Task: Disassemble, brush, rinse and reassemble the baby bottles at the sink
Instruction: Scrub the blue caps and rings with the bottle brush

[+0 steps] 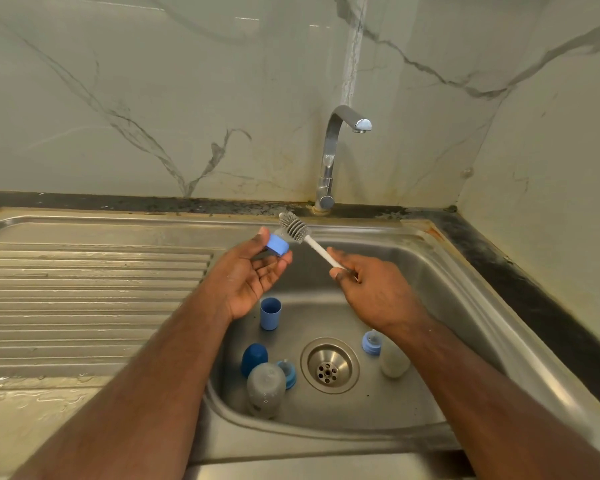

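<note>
The left hand (248,275), palm up and fingers half spread, pinches a light blue bottle ring (278,244) between thumb and fingertips. The right hand (371,285) grips the white handle of a bottle brush (296,229), its grey bristles just beside the ring. Below, in the sink (440,271), lie a blue cup (270,313), a dark blue cap (254,357), two bottles (265,389) (394,360) and the drain (329,365). The tap (333,150) stands behind.

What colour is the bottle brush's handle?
White, seen in the head view: brush handle, held by the right hand.
</note>
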{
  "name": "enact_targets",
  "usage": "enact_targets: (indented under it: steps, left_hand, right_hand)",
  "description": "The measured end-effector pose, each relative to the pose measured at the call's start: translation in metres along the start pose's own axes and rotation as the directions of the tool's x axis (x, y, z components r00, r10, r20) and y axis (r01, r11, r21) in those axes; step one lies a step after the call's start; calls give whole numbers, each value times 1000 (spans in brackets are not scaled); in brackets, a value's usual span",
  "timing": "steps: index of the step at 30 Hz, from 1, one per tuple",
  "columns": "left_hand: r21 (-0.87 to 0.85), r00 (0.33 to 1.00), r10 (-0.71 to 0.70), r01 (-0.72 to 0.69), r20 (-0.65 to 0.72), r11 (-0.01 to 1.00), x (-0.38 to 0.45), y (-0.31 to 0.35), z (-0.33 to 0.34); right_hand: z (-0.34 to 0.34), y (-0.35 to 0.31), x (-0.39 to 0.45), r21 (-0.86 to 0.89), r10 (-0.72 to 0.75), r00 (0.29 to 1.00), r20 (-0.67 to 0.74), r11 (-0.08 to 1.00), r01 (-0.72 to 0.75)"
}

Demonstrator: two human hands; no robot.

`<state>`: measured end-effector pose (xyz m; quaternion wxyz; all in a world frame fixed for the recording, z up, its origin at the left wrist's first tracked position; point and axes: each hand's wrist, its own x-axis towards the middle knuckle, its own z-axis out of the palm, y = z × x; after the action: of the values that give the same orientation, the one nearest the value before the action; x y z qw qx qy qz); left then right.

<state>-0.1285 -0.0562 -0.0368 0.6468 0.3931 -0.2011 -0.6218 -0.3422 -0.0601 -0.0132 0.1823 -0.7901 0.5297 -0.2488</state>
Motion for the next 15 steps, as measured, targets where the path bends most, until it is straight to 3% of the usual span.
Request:
enact_targets:
  steps: [4,8,13,15]
  left_hand:
    - [5,1000,-26,26,-1,1000,1,-1,-1]
    - [15,999,-33,33,-5,999,1,-1,-3]
    - [-32,999,-40,40,1,999,1,0,-4]
    - [-26,998,-55,55,17,998,1,0,-3]
  right_hand:
    - [0,-4,-3,23,-23,1000,5,999,23]
    - [-4,-4,-1,-64,8,1000,-2,998,-9]
    - [-3,-6,-7,33,-41,998,53,999,39]
    - [-4,-3,-3,36,9,1000,0,999,-9]
